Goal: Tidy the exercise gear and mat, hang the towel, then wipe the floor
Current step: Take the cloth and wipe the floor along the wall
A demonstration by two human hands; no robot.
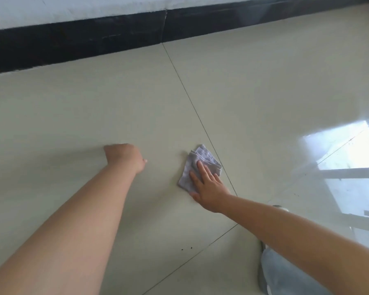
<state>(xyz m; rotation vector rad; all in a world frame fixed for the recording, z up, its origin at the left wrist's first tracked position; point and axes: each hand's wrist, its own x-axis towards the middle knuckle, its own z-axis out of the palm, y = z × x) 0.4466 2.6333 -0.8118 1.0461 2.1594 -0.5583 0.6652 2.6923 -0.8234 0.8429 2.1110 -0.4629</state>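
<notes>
A small folded pale grey cloth (197,162) lies flat on the glossy cream tiled floor (136,103), just left of a dark grout line. My right hand (207,185) rests on top of it, palm down, fingers spread and pressing it to the tile. My left hand (126,156) is a little to the left, fingers curled under, planted on the bare floor and holding nothing. Both forearms reach in from the bottom of the view.
A black skirting board (73,43) runs along the white wall at the back. My knee in grey fabric (285,273) is on the floor at bottom right. A few dark specks (186,248) lie near a grout line. Window glare reflects on the right tiles (349,162).
</notes>
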